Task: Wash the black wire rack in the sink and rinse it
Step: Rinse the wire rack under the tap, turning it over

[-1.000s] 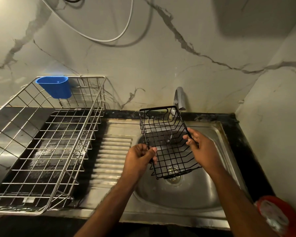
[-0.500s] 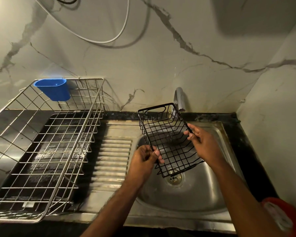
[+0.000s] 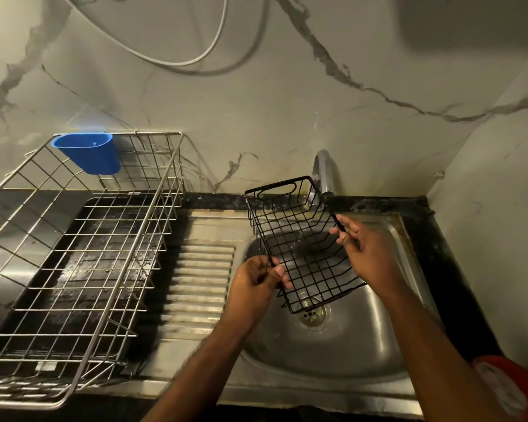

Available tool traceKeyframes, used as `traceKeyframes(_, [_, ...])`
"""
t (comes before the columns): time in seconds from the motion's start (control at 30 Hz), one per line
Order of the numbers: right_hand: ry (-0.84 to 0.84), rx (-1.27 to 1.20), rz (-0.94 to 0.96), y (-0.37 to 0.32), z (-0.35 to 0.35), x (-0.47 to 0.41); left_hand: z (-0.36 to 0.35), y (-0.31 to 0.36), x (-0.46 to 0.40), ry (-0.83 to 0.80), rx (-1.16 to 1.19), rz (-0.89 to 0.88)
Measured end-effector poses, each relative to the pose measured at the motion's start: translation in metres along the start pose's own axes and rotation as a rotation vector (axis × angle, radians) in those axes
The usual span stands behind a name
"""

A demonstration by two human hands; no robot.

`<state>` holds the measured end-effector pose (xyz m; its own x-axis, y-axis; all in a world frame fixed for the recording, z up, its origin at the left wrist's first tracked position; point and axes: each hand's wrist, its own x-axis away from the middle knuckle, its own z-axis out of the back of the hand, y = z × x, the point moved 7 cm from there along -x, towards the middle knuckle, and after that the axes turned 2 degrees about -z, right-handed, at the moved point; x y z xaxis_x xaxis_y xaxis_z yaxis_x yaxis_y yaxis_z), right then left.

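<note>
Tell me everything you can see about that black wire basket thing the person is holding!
The black wire rack is a small rectangular basket of thin dark metal rods crossed in a grid, with an oval handle loop in its far end wall. It looks empty. It is held tilted above the steel sink basin, far end raised near the tap, near end low over the drain. The left hand grips its left rim; the right hand pinches its right rim.

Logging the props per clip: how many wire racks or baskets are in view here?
2. The black wire rack is held over the sink by the left hand and right hand. The steel dish rack sits on the counter left of the basin. None looks hidden.
</note>
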<state>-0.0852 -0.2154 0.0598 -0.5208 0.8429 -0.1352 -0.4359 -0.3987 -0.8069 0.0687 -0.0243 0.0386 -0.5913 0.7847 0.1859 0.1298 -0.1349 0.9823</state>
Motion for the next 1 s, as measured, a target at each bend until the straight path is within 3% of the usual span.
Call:
traceKeyframes(0.57, [0.001, 0.056, 0.012, -0.01, -0.006, -0.006, 0.006, 0.013, 0.001, -0.017, 0.057, 0.002])
traceKeyframes(1.0, [-0.007, 0.037, -0.047, -0.01, -0.004, -0.013, 0.004, 0.013, -0.003, -0.016, -0.046, -0.012])
